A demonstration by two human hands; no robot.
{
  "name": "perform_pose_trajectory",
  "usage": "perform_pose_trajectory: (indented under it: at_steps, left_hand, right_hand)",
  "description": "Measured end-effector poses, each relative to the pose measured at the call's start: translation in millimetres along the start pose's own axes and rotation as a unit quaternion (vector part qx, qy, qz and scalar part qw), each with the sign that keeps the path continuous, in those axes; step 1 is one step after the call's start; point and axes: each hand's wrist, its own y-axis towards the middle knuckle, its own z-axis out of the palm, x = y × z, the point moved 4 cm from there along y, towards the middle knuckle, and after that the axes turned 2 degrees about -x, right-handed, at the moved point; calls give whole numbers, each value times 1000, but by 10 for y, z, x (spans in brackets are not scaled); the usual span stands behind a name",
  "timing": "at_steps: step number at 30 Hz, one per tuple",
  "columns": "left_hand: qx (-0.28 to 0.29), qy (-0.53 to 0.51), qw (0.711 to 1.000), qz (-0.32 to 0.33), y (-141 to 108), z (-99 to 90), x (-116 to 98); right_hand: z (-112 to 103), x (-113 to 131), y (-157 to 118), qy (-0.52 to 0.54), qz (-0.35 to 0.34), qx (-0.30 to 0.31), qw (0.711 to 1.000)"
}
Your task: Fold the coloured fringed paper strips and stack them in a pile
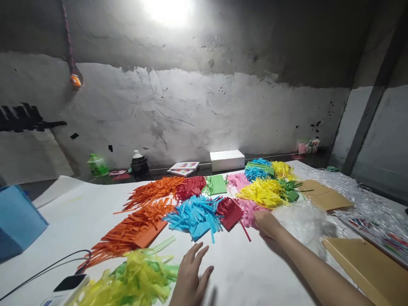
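My left hand (190,274) hovers low over the white table, fingers apart and holding nothing. It is nearest to a yellow-green heap of paper strips (137,278). At the right, my right hand (267,223) reaches out with its fingers curled on pink fringed paper (248,210); its fingertips are partly hidden. Left of that lies dark red fringed paper (230,213), then a blue fringed bundle (196,217). Orange fringed paper (137,229) spreads out farther left. Behind my right hand sits a yellow fringed bundle (264,192).
Crumpled clear plastic (304,221) and brown envelopes (366,263) lie on the right. A white box (227,160) stands at the back by the wall. On the left are a blue box (19,221) and a white device (68,289) with a black cable.
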Motion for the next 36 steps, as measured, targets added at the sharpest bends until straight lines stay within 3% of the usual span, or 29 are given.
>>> perform_pose_trajectory:
  at_steps: [3, 6, 10, 11, 13, 14, 16, 18, 19, 22, 25, 32, 36]
  left_hand:
    - [18, -50, 998, -36, 118, -33, -183]
    - [13, -103, 992, -66, 246, -99, -479]
    - [-68, -148, 986, -35, 385, -364, -988]
    - [-69, -158, 985, -23, 403, -427, -1110]
    - [-18, -184, 983, -15, 403, -488, -1301]
    - [21, -200, 979, -24, 378, -487, -1359]
    - [69, -230, 969, -62, 272, -455, -1393]
    - [62, -249, 959, -118, 103, -405, -1346]
    - [54, -253, 955, -145, 2, -370, -1316]
    - [57, -265, 942, -197, -315, -239, -1281]
    - [81, -285, 933, -203, -567, -131, -1323]
    - [125, -338, 889, -284, -810, -99, -1289]
    - [106, -342, 876, -325, -767, -162, -1287]
  right_hand:
    - [-481, -250, 223, 18, 90, -92, 992]
    - [-1067, -162, 306, 59, 90, -166, 980]
    - [-1763, 557, 61, 144, -79, -163, 973]
    - [-1882, 774, -49, 166, -133, -144, 967]
    - [-2013, 1160, -291, 217, -230, -97, 944]
    - [-2036, 1295, -408, 247, -245, -97, 933]
    - [-1997, 1444, -621, 287, -188, -162, 925]
    - [-1832, 1530, -838, 323, -85, -228, 914]
    - [-1709, 1593, -945, 349, -49, -228, 908]
    - [-1331, 1833, -1228, 412, 19, -169, 895]
    - [-1109, 1971, -1439, 430, 94, -151, 885]
    - [-1028, 1943, -1586, 513, 189, -86, 833]
    - [-1069, 1912, -1531, 520, 201, -59, 828]
